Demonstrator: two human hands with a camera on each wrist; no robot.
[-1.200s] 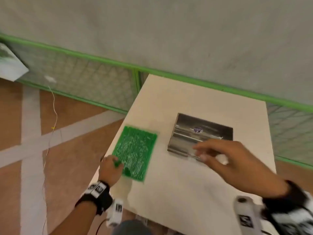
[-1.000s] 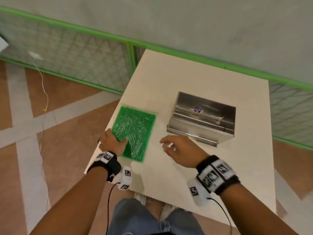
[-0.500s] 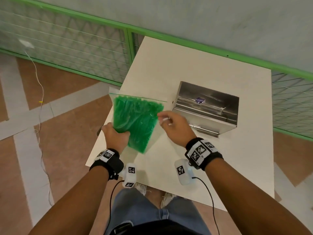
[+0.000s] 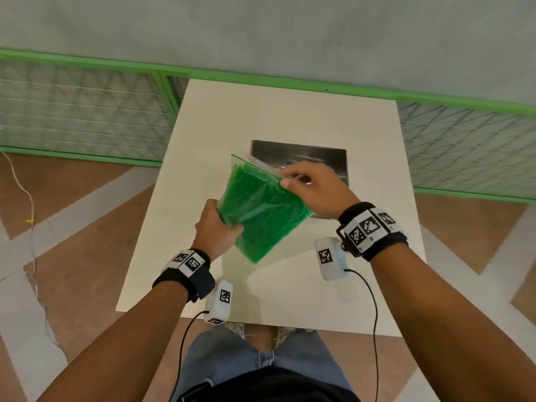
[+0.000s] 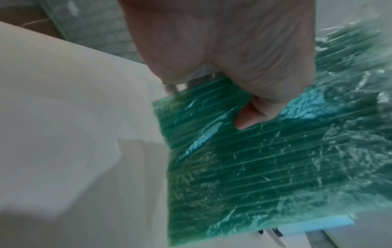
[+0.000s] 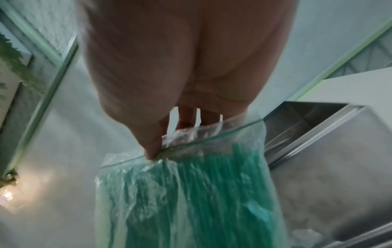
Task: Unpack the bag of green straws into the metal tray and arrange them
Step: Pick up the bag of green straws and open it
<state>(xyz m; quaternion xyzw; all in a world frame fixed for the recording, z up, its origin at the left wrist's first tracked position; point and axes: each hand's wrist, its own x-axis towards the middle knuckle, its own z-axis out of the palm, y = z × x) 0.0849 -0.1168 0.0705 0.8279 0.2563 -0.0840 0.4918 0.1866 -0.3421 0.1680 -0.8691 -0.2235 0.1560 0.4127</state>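
A clear zip bag of green straws (image 4: pixel 258 210) hangs tilted above the white table, in front of the metal tray (image 4: pixel 316 153). My left hand (image 4: pixel 216 227) grips the bag's lower left side, thumb over the plastic (image 5: pixel 248 120). My right hand (image 4: pixel 307 184) pinches the bag's top zip edge (image 6: pixel 191 146), right over the tray. The straws (image 6: pixel 212 193) lie packed lengthwise inside the bag (image 5: pixel 254 167). In the right wrist view the tray (image 6: pixel 328 151) stands open and shiny just beyond the bag. Its inside is partly hidden by my right hand and the bag.
The white table (image 4: pixel 290 117) stands against a green-framed mesh fence (image 4: pixel 87 111) and a grey wall. Brown floor with pale stripes lies left and right. A thin cable (image 4: pixel 32 227) trails on the floor at left. My legs are at the table's near edge.
The bag has come off the table's left side, lifted by my left hand and carried right over the tray's front. My right hand moved in and took hold of its top edge.
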